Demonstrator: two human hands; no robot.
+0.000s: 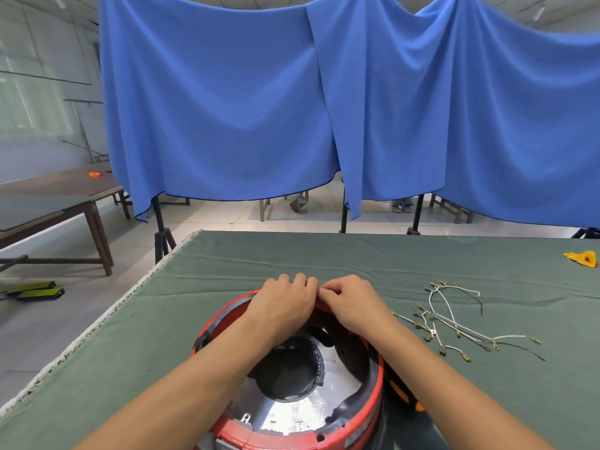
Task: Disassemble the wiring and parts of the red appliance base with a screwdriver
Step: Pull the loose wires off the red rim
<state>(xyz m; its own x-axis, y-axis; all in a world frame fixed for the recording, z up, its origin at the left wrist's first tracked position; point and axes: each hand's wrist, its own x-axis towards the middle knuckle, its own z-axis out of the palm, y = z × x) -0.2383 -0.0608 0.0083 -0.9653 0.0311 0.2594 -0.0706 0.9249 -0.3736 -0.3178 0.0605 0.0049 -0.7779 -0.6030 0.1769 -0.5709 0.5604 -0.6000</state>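
Note:
The red appliance base (373, 414) lies open side up on the green table cloth (136, 345), showing a silvery inner plate and a black round part (285, 375). My left hand (285, 300) and my right hand (350, 303) sit side by side on the far rim of the base, fingers curled over it. What the fingertips hold is hidden. A bundle of removed white wires with brass terminals (454, 319) lies on the cloth to the right. A black and orange tool (402, 391), partly hidden under my right forearm, lies beside the base.
A yellow and red scrap (582, 258) lies near the table's far right. Blue curtains (292, 102) on stands hang behind the table. Wooden tables (65, 203) stand at left, and feet of other people show beneath the curtains.

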